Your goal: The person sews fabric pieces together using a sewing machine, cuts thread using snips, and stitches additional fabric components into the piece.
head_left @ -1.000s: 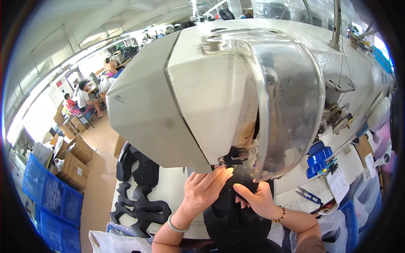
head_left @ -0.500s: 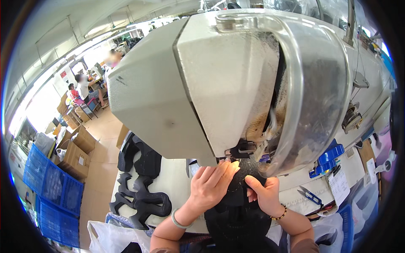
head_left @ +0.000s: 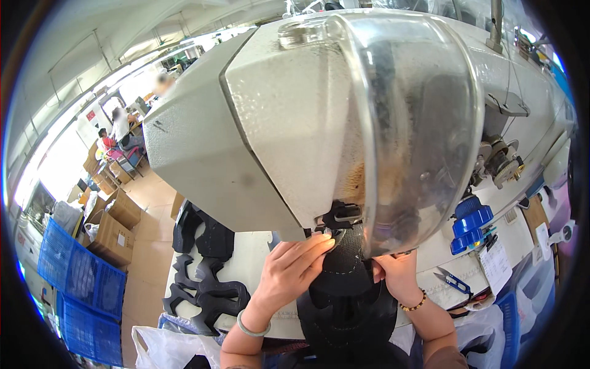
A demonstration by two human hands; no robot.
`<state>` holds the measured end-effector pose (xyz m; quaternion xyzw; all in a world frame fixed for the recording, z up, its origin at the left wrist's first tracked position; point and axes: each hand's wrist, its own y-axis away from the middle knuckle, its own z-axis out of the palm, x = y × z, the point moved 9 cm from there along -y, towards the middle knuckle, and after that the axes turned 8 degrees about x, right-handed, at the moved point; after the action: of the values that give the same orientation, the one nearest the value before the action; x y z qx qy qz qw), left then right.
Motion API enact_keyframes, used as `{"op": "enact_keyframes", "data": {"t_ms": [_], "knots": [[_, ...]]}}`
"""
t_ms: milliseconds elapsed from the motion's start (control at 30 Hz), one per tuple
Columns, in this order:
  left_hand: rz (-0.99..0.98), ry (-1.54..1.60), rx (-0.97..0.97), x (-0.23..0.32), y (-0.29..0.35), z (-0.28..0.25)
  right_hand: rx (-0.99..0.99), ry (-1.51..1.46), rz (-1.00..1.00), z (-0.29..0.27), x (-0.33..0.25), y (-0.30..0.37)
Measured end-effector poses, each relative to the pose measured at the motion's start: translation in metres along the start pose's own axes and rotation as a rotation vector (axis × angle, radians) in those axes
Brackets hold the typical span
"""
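From the head view I see my left hand lying flat on the black fabric piece, fingers stretched out and close together, tips pressed just beside the dark presser foot of the big grey sewing machine. It pins the piece down and does not grasp it. My right hand sits on the other edge of the same piece, partly hidden behind the clear curved guard; its fingers curl toward the fabric, but I cannot tell whether they pinch it or only rest there. The fabric piece lies on the pale table under the machine head, its top end at the foot, the rest running down toward me between my wrists. A stack of black cut pieces lies on the table to my left, well apart. Small snips lie near my right forearm, below a blue knob
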<state>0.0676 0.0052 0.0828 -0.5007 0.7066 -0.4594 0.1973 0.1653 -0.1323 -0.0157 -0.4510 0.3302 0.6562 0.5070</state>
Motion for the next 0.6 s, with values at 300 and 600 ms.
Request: {"op": "enact_keyframes", "data": {"t_ms": [300, 600], "knots": [[0.212, -0.115, -0.007, 0.013, 0.004, 0.002, -0.117, 0.008, 0.225, 0.001, -0.001, 0.002], [0.253, -0.208, -0.044, 0.028, 0.004, 0.01, -0.241, 0.064, 0.256, 0.039, 0.024, 0.023]]}}
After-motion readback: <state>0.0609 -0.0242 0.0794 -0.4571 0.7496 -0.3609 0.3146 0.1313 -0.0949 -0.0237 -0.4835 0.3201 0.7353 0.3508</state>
